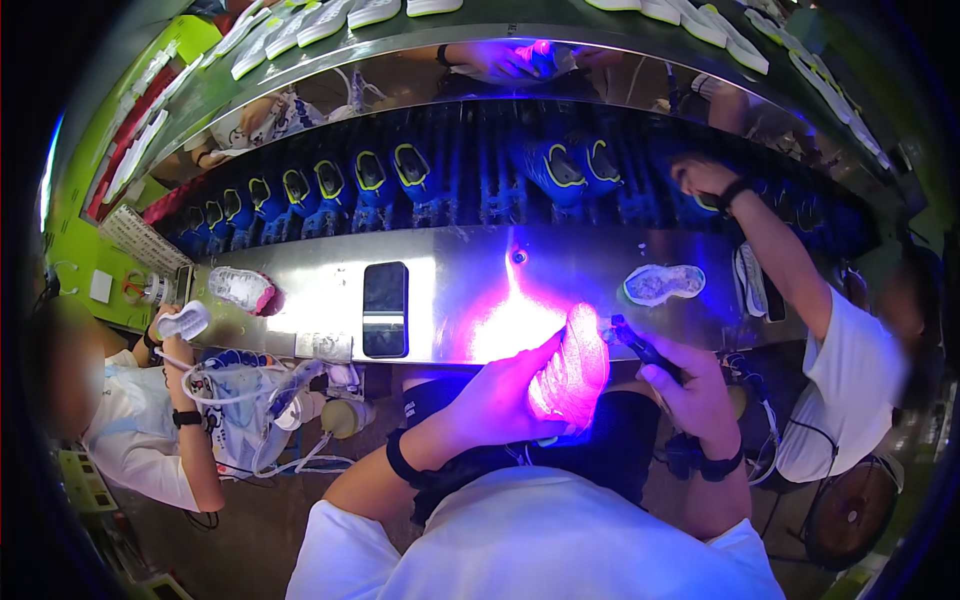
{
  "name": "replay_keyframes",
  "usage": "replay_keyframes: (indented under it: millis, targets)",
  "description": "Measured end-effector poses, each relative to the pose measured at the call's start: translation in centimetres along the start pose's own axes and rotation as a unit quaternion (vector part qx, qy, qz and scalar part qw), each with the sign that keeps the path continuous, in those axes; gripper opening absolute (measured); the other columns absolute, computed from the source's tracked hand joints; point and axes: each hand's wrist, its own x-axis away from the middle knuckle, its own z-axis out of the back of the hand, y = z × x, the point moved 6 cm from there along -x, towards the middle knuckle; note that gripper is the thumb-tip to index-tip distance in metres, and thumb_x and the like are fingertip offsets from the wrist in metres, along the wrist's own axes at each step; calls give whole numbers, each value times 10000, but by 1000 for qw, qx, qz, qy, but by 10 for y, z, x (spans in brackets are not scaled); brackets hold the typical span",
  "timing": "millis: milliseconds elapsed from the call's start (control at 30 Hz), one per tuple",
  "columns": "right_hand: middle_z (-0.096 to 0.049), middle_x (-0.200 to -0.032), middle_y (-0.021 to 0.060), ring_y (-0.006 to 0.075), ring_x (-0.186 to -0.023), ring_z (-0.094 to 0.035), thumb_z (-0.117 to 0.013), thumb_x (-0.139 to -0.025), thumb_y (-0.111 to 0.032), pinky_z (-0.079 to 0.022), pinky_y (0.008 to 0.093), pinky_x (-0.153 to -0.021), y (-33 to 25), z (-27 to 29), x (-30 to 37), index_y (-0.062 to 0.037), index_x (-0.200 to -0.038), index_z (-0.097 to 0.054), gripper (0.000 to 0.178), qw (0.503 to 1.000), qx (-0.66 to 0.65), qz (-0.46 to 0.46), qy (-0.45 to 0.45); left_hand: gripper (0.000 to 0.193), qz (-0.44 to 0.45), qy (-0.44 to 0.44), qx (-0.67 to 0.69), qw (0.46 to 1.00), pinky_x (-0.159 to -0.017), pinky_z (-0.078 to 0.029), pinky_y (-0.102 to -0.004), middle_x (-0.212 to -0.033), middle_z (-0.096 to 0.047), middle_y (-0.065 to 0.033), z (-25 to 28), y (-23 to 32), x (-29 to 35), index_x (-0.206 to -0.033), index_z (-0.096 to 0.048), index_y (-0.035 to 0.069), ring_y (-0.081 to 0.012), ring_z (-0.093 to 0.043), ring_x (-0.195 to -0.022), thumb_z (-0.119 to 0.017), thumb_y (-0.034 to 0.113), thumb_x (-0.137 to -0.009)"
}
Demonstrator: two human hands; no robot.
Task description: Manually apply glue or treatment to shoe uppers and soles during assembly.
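My left hand (497, 398) grips a shoe upper (578, 375), held sole side up in front of my body over the near edge of the metal bench. Strong pink and violet light washes over it, so its true colour cannot be made out. In my right hand (692, 388) is a slim black-handled brush (643, 347), its pale tip close beside the shoe. Whether the tip touches the shoe I cannot tell. A white shoe sole (664, 284) lies on the bench beyond my right hand.
A black phone (386, 310) and another sole (243, 289) rest on the metal bench (450, 250). Behind them a conveyor carries several dark blue shoes (370, 180). Co-workers sit at both sides; the right one's arm (790, 265) reaches over the conveyor. Soles line the upper shelf (500, 25).
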Motion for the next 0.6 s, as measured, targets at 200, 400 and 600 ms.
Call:
replay_keyframes:
  millis: [200, 400, 600]
  targets:
    - [-742, -1156, 148, 193, -1048, -692, -731, -888, -29, -504, 328, -968, 6, 10, 17, -14, -1334, -652, 453, 1000, -9, -5, -11, 1042, 74, -66, 60, 993, -1111, -452, -434, -1417, -598, -198, -6, 12, -4, -1522, -389, -34, -305, -573, -1328, -937, 357, -727]
    - [-739, -1094, 105, 160, -992, -665, -678, -923, -4, -522, 310, -922, 26, 19, 26, 14, -1350, -637, 429, 999, 18, 47, 0, 1067, 232, -98, 72, 965, -1151, -405, -445, -1421, -573, -243, -24, 11, -16, -1485, -363, -141, -311, -529, -1362, -934, 369, -743]
    - [-755, -1072, 120, 151, -979, -677, -740, -908, -60, -515, 313, -923, 65, 28, 33, -6, -1290, -676, 391, 998, -41, -56, -12, 914, 281, -53, 342, 895, -1127, -424, -404, -1363, -617, -193, -42, 9, -45, -1420, -484, -111, -267, -570, -1299, -882, 417, -789]
